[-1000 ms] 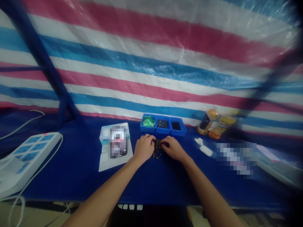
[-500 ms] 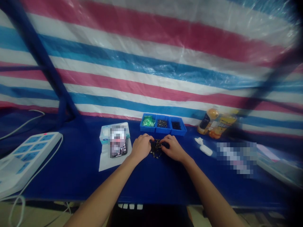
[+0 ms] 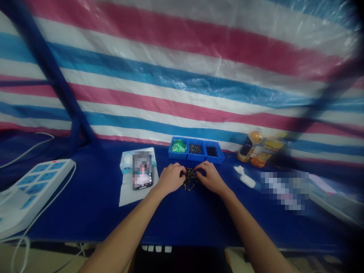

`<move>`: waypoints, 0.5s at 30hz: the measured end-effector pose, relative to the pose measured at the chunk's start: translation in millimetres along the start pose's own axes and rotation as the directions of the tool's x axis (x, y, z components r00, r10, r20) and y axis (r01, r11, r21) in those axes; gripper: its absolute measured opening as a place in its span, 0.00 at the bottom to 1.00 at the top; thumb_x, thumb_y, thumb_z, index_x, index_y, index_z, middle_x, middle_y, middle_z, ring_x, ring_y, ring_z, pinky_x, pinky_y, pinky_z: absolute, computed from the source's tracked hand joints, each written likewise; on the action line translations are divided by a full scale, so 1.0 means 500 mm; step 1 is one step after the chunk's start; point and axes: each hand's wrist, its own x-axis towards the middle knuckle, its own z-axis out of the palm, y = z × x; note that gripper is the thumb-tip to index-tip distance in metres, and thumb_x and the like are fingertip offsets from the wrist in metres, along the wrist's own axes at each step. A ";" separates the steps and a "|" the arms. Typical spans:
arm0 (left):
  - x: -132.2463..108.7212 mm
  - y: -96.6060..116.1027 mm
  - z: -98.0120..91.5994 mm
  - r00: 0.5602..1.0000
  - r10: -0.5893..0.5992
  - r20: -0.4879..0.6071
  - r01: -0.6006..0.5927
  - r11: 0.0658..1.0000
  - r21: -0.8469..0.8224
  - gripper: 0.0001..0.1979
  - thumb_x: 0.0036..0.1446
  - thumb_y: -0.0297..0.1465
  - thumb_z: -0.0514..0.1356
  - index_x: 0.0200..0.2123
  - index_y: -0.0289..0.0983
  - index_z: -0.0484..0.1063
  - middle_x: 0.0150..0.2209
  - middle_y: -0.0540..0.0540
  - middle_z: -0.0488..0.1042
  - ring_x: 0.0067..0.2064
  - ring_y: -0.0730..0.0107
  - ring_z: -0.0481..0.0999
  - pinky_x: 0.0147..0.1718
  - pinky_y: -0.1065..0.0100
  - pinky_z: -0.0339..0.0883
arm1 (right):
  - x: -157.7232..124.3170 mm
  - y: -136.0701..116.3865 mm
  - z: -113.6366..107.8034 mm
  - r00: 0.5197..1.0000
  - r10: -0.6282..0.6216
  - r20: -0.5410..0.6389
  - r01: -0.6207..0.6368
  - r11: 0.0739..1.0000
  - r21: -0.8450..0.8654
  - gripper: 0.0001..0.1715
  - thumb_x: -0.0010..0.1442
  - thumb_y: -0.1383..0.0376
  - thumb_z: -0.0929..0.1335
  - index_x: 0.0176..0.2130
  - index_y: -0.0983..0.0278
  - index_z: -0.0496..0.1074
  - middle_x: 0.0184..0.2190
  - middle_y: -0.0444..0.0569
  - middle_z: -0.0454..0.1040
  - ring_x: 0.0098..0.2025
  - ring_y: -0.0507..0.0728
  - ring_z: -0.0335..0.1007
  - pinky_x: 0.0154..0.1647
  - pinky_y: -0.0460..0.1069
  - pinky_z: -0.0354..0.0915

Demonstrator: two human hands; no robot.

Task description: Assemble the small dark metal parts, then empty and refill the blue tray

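Observation:
A loose pile of small black and brass-coloured parts point(image 3: 189, 179) lies on the blue table between my hands. At its left edge is my left hand point(image 3: 172, 177), fingers curled and thumb drawn in towards them. My right hand point(image 3: 211, 176) is bent over the right edge, its thumb and forefinger close together with a dark gap behind them. Whatever small piece either hand pinches is too small to make out. Just beyond the pile stand three joined blue bins: one with green packets point(image 3: 178, 146), one with small metallic pieces point(image 3: 195, 148), one with black pieces point(image 3: 212, 151).
Left of my hands, a phone point(image 3: 143, 181) leans on a tissue box point(image 3: 124, 162). A white power strip point(image 3: 47, 185) with a cable lies far left. To the right are drink bottles point(image 3: 250, 146), a white case point(image 3: 247, 181) and a blurred tray point(image 3: 332, 201).
My right hand has shifted slightly right, away from the pile's middle. The left fingertips have moved a little right and down, over the pile's edge. The phone's picture has changed.

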 end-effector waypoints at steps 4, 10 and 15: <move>-0.001 -0.004 0.001 1.000 0.007 0.005 -0.007 1.000 -0.014 0.08 0.56 0.30 0.57 0.37 0.43 0.76 0.42 0.46 0.74 0.42 0.58 0.73 0.42 0.58 0.64 | -0.001 0.000 0.001 1.000 0.005 -0.001 -0.005 1.000 0.005 0.09 0.59 0.67 0.66 0.40 0.60 0.75 0.40 0.49 0.72 0.44 0.59 0.64 0.50 0.56 0.58; -0.001 -0.004 -0.002 1.000 -0.001 0.020 0.002 0.999 -0.034 0.07 0.56 0.29 0.57 0.35 0.42 0.75 0.40 0.46 0.73 0.42 0.60 0.73 0.42 0.61 0.64 | -0.002 0.000 0.003 1.000 0.009 0.004 -0.009 1.000 0.006 0.10 0.59 0.68 0.66 0.40 0.60 0.75 0.40 0.49 0.72 0.44 0.58 0.64 0.50 0.56 0.58; -0.002 -0.003 0.000 1.000 0.020 0.012 -0.019 0.999 -0.044 0.07 0.57 0.29 0.56 0.36 0.43 0.74 0.41 0.46 0.72 0.42 0.60 0.72 0.42 0.61 0.63 | -0.002 -0.001 0.004 1.000 0.008 0.006 -0.008 1.000 0.015 0.10 0.59 0.68 0.66 0.41 0.60 0.75 0.41 0.50 0.72 0.44 0.58 0.64 0.50 0.56 0.59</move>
